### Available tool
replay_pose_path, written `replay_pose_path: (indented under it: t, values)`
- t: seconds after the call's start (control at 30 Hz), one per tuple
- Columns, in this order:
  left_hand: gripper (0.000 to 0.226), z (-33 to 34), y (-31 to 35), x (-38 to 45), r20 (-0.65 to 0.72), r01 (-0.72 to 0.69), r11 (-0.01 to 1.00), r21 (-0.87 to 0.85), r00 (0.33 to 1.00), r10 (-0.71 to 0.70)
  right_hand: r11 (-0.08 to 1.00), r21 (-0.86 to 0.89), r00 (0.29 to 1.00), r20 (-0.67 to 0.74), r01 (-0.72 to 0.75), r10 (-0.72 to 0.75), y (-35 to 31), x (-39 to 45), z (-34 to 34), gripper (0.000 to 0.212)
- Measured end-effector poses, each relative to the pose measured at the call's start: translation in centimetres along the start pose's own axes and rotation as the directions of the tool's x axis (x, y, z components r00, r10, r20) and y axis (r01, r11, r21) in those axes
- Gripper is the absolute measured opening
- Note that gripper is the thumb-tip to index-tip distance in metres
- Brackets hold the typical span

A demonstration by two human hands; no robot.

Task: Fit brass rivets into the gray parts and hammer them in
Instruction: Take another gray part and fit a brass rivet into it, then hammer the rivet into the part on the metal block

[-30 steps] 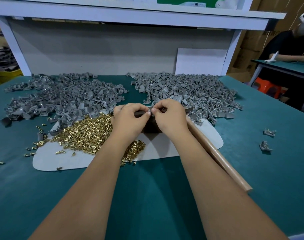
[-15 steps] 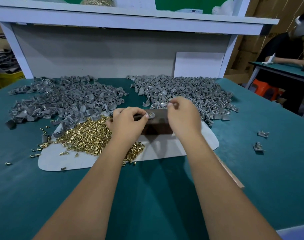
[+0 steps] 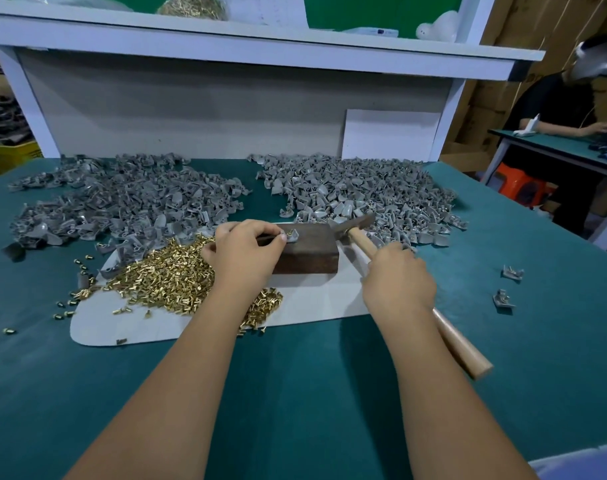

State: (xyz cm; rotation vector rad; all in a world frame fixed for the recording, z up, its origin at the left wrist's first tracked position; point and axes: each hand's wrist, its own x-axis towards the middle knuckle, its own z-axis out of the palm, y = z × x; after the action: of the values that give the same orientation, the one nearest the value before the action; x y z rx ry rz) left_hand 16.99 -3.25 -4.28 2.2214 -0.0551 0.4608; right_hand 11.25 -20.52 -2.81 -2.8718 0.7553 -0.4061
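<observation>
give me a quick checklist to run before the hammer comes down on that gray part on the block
1. Gray part sits on the dark block: ok.
2. Brass rivet stands in the part: ok, a brass tip shows; whether it is straight, cannot tell.
3. Left hand steadies the part: ok, but its fingertips pinch right beside the rivet, so clear of the strike: not ok.
4. Right hand grips the hammer handle: ok.
5. Hammer head is lined up over the rivet: not ok, it is off to the right of the block.
6. Block rests flat on the white board: ok.
</observation>
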Motion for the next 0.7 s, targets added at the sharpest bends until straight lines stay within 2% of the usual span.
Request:
replay_pose_path:
  t: [0.13,0.23,0.33,0.4,0.57,0.7]
  values:
    - [0.011,0.2,0.0,-0.1,-0.001,0.024,0.999,0.024,1.0,-0.024,0.99,0.142,0.982,-0.187,0.018,0.009,0.4,-0.4,-1.8,0.018]
    - [0.01,0.3,0.1,-0.1,0.0,0.035,0.999,0.024,0.999,-0.035,0.964,0.209,0.944,-0.316,0.162,-0.09,0.6,-0.9,-3.4,0.017]
    - [0.009,0.2,0.0,0.0,-0.003,0.049,0.999,0.019,0.999,-0.049,0.932,0.186,0.927,-0.277,0.311,-0.253,0.3,-2.3,-4.8,0.033]
    - [0.012,0.2,-0.1,0.0,-0.004,0.057,0.998,0.019,0.998,-0.057,0.922,0.142,0.912,-0.261,0.36,-0.316,0.0,-3.1,-5.0,0.044]
    - [0.02,0.4,0.0,0.1,-0.023,0.07,0.997,0.012,0.997,-0.07,0.929,0.132,0.903,-0.316,0.346,-0.291,-0.5,-4.2,-4.0,0.056]
    - [0.009,0.4,-0.2,0.2,-0.03,0.071,0.997,0.029,0.997,-0.07,0.931,-0.03,0.919,-0.154,0.364,-0.364,-0.6,-4.2,-3.5,0.062]
